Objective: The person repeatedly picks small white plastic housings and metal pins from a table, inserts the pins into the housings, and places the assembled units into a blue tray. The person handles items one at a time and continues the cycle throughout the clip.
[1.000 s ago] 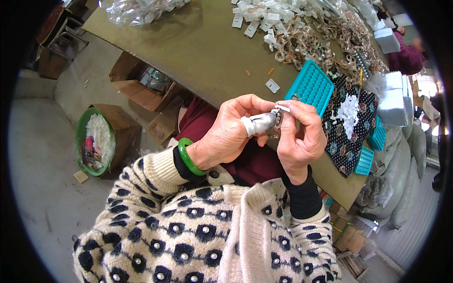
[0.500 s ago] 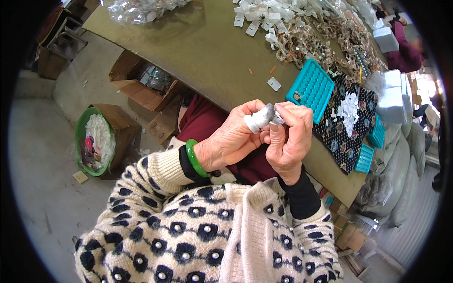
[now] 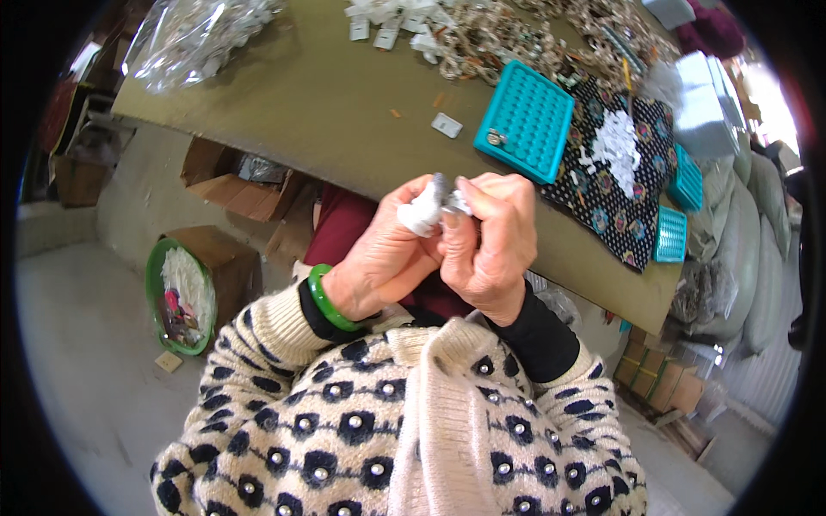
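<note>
My left hand (image 3: 383, 254), with a green bangle (image 3: 323, 297) at its wrist, is raised in front of me at the table's near edge. One of its fingers wears a white wrap (image 3: 420, 215) with a dark grey tip. My right hand (image 3: 492, 245) meets it, thumb and forefinger pinched together. Between the fingertips of both hands is a tiny white and silvery piece (image 3: 456, 204), too small and blurred to name. Just beyond the hands, a teal tray (image 3: 527, 116) with rows of round hollows has a small metallic item (image 3: 496, 137) on its near corner.
On the table (image 3: 301, 103) lie a small white card (image 3: 446, 125), tangled beige cords (image 3: 490, 43) and a clear plastic bag (image 3: 202, 39). White bits (image 3: 618, 150) are heaped on a dark patterned cloth (image 3: 602, 219). Down left stand a green basket (image 3: 157, 292) and an open cardboard box (image 3: 228, 193).
The whole view has shifted, so the table's things appear farther left and higher. Both hands stay together, fingertips still pinched around the tiny piece.
</note>
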A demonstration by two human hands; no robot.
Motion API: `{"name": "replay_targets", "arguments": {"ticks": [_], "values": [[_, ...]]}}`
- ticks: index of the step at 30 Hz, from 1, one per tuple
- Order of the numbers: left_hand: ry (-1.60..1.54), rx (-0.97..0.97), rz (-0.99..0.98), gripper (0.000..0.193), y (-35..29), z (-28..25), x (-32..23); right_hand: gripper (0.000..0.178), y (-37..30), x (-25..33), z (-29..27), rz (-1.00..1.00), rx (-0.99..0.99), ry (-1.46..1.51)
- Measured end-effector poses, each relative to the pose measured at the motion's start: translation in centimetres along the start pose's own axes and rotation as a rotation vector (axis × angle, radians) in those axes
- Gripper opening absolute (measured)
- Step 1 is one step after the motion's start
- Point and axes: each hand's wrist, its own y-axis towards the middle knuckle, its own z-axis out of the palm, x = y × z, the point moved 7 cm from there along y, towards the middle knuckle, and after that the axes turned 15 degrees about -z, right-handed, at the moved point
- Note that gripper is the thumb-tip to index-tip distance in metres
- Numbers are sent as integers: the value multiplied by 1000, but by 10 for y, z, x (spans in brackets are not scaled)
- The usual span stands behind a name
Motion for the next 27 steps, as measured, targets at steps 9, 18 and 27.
{"name": "replay_targets", "arguments": {"ticks": [9, 18, 27], "values": [[67, 82, -7, 18, 7, 6, -4, 34, -22, -13, -40, 277, 125, 200], [208, 129, -16, 24, 18, 18, -4, 12, -65, -90, -106, 368, 448, -598], [185, 90, -57, 23, 17, 9, -1, 9, -55, -88, -104, 354, 358, -432]]}}
